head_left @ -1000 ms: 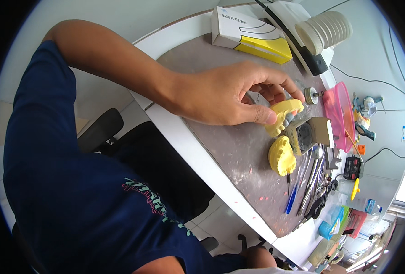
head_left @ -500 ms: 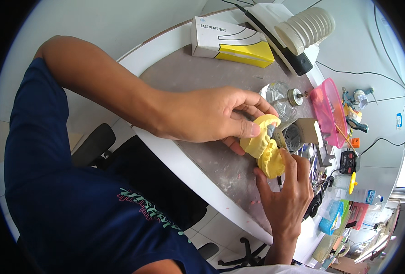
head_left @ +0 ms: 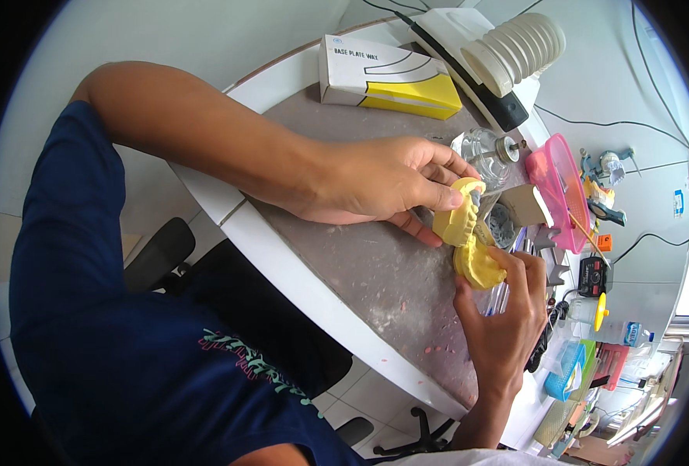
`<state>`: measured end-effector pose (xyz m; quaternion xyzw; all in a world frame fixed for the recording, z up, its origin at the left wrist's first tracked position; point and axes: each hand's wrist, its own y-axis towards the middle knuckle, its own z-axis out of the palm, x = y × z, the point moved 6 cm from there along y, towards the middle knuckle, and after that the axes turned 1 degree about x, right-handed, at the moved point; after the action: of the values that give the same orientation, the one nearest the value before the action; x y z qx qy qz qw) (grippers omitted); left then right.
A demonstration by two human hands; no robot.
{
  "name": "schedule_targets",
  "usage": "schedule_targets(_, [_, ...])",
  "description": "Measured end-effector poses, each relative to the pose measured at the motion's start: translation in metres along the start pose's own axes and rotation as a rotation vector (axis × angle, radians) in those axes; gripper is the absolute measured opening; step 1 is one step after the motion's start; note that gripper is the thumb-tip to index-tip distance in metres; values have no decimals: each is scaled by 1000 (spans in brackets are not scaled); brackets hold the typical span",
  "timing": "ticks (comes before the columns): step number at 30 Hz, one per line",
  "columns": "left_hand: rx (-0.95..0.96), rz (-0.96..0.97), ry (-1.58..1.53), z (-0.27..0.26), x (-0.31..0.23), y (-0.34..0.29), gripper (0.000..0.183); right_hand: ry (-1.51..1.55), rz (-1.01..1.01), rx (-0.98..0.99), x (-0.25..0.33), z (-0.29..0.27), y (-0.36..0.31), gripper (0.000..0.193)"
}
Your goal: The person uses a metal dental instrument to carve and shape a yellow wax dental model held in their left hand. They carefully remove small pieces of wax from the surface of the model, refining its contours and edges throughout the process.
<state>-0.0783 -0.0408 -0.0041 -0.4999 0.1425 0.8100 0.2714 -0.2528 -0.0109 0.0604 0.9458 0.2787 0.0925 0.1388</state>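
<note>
Between its thumb and fingers, my left hand (head_left: pixel 379 180) grips a yellow plaster dental cast (head_left: pixel 455 224), its row of teeth facing right. A second yellow dental cast (head_left: pixel 481 269) is pinched by the fingertips of my right hand (head_left: pixel 506 322), just below the first. The casts meet at their edges, though fingers hide part of each. Both are held above the grey worktop (head_left: pixel 368 287). Close behind them are a glass spirit-lamp jar (head_left: pixel 486 159) with a metal cap and an open cardboard box (head_left: pixel 527 208).
A white and yellow wax box (head_left: pixel 391 78) lies at the back, beside a pale device with a ribbed hose (head_left: pixel 515 54). Farther right stand a pink basket (head_left: pixel 559 190), a small black control box (head_left: pixel 593 276) and a blue basket (head_left: pixel 566 369). Pink scraps dot the worktop.
Both hands have shifted a little to the right and upward with the casts. The casts have turned, so the left one's flat base side and tooth row show more.
</note>
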Motion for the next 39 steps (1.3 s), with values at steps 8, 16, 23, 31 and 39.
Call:
schedule_targets(8, [28,31,5,-4,-3,-5,48,363,95,110,-6,-10,-23,72])
schedule_targets(16, [73,89,-38,-6,-1,-5,49,283,-211,263,32,-7,-12,77])
schedule_targets(23, [75,120,-52,-7,-5,-3,49,402,-182,187,24,-4,-19,85])
schedule_targets(31, [68,287,273,-5,-6,-6,57,928,225,-120,-15,9,-27,78])
schedule_targets(39, [42,312,330,-1,-10,-10,58,812,199,-141,-16,12,-23,75])
